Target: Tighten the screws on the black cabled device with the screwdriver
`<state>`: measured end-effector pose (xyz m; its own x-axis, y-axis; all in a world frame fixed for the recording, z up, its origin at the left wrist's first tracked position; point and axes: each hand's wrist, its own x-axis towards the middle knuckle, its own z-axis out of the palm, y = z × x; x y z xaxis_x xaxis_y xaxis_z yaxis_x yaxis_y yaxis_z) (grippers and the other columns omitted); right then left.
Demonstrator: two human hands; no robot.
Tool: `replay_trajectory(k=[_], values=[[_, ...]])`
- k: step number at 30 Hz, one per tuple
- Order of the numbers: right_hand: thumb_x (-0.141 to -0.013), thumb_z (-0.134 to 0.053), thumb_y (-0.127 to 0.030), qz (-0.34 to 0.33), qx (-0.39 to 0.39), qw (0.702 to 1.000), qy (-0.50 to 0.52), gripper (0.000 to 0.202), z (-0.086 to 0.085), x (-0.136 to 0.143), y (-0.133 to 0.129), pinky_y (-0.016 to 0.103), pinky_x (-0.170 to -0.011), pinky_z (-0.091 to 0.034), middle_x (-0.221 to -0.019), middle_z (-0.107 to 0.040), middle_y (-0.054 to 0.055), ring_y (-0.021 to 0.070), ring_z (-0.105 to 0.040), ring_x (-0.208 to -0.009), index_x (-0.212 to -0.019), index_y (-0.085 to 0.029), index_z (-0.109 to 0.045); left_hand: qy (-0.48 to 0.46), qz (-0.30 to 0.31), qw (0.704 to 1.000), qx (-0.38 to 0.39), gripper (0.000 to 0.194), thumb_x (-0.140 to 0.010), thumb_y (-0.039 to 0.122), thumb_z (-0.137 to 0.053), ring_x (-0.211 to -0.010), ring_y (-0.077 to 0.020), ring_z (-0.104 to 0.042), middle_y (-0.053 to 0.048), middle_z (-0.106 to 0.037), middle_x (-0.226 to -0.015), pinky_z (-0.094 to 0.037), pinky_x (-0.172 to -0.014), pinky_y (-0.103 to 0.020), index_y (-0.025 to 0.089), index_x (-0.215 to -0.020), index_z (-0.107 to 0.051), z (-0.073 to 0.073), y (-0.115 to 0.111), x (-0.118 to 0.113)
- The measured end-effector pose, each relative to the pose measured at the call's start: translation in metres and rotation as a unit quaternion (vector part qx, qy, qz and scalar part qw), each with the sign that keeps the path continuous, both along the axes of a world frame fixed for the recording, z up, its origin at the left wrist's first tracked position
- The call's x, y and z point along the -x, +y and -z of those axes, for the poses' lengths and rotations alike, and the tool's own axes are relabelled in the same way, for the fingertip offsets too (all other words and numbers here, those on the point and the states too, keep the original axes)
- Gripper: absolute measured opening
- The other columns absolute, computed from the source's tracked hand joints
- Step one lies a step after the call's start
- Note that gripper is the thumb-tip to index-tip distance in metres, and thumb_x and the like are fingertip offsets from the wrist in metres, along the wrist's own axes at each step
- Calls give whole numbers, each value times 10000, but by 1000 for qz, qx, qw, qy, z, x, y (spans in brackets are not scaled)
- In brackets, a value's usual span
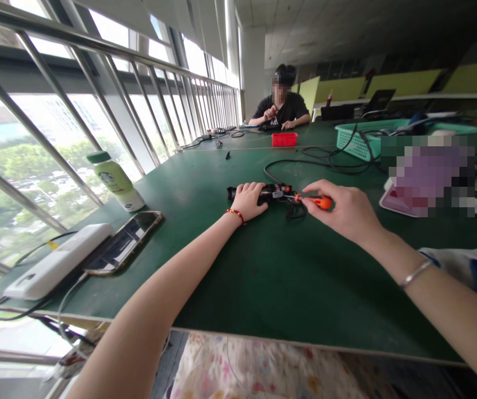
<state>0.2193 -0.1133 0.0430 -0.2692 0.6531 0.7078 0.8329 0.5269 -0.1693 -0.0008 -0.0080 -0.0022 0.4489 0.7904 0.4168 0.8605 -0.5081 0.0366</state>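
A black cylindrical device (270, 193) lies sideways on the green table (238, 288), with small parts and wires exposed at its right end. My left hand (250, 198) is wrapped over its left part and holds it against the tabletop. In my right hand (342, 208) is an orange-handled screwdriver (321, 201), pinched between thumb and fingers. Its shaft points left, and the tip is at the device's right end; whether it touches a screw cannot be made out. A small coil of black cable (295, 210) lies just below that end.
Left: a bottle (117, 183), phone (128, 244) and white power strip (59, 260). Beyond the device: a red tray (284, 139), black cable and a green basket (353, 145). A purple item (425, 177) is at the right. A person (282, 105) sits at the far end.
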Motion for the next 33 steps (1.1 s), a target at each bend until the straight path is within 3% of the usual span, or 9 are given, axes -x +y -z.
replay_trajectory(k=[3, 8, 14, 21, 23, 26, 28, 33], values=[[-817, -560, -335, -7, -3, 1000, 16, 289, 0, 0, 0, 270, -561, -455, -765, -665, 20, 163, -617, -597, -1071, -205, -608, 1, 0, 1000, -1, 524, -783, 367, -521, -1121, -270, -486, -82, -579, -1202, -309, -1021, -415, 174, -1268, -479, 0, 0, 0], [-812, -539, -260, -32, -14, 999, 31, 338, -3, 0, -2, 270, -648, -483, -989, -673, 59, 178, -653, -772, -1143, -199, -566, 0, -1, 1000, 2, 522, -782, 363, -524, -1117, -271, -489, -88, -577, -1199, -311, -1016, -412, 168, -1264, -484, -1, -1, 0], [-817, -555, -360, 3, 8, 1000, -8, 245, -2, 1, -2, 263, -541, -446, -702, -653, 3, 168, -613, -591, -1016, -232, -618, 0, 0, 1000, 7, 514, -787, 369, -518, -1132, -272, -483, -83, -575, -1203, -307, -1018, -412, 189, -1266, -477, -1, 0, 0], [-800, -528, -240, -33, -23, 999, 28, 338, -3, 0, -2, 289, -647, -495, -991, -677, 54, 178, -647, -736, -1134, -219, -571, 2, -1, 1000, 2, 515, -789, 366, -516, -1121, -273, -484, -91, -573, -1203, -312, -1015, -412, 173, -1266, -482, -1, 0, 0], [-810, -536, -272, -30, -9, 999, 12, 259, -2, 0, -1, 279, -622, -486, -960, -692, 43, 189, -659, -764, -1055, -231, -605, 3, -2, 1000, 1, 516, -789, 368, -516, -1121, -272, -484, -86, -574, -1204, -313, -1015, -411, 178, -1267, -480, 0, 0, 0], [-832, -538, -353, -9, 20, 1000, -17, 172, -1, 0, -1, 262, -537, -446, -763, -692, 9, 177, -645, -640, -922, -243, -636, 2, -1, 1000, 0, 516, -789, 367, -517, -1122, -270, -486, -83, -577, -1202, -313, -1017, -408, 179, -1268, -479, 0, 0, 0], [-831, -541, -360, -1, 15, 1000, -11, 186, -1, 1, -1, 266, -535, -447, -733, -684, 6, 177, -637, -615, -944, -244, -633, 1, -1, 1000, 2, 513, -790, 365, -517, -1124, -271, -485, -85, -575, -1202, -314, -1016, -411, 181, -1266, -477, 0, 0, 0], [-810, -521, -245, -31, -23, 999, 20, 305, -3, 1, -3, 289, -657, -498, -1058, -674, 68, 207, -665, -856, -1108, -220, -578, 2, 0, 1000, 3, 514, -790, 365, -516, -1124, -272, -482, -89, -571, -1198, -310, -1017, -417, 184, -1268, -473, 0, 0, 0]])
